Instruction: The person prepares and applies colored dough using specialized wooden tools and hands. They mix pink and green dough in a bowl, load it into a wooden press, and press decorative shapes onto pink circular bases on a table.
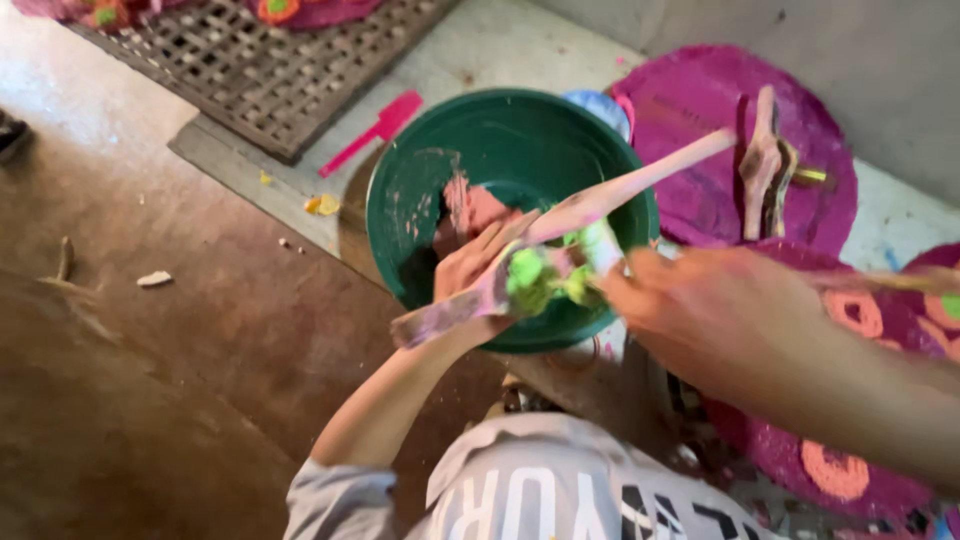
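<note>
The lump of green paste (530, 280) sits on a long wooden paddle (640, 180), about a third of the way up from its lower end, right over the near rim of the green bowl (400, 190). I see my left hand (478, 262) wrapped around the paddle just below the lump, fingers closed on the paint-smeared shaft. My right hand (690, 300) is at the other side of the lump, fingertips against or just beside it. It is blurred, so I cannot tell whether it is pinching the paste or lying open.

To work the paste well here, I judge that the left grip should stay firm and the paddle level. That way anything that drops lands in the bowl, where a smear of pink paste (475, 205) already lies, and not on the brown floor (150, 380). The right fingers should press or pull along the shaft, not across it, so the paddle does not twist in the left hand.

Magenta discs (700, 100) lie to the right. One carries wooden tools (765, 165). A pink spatula (378, 128) and a wooden lattice (260, 60) lie beyond the bowl.
</note>
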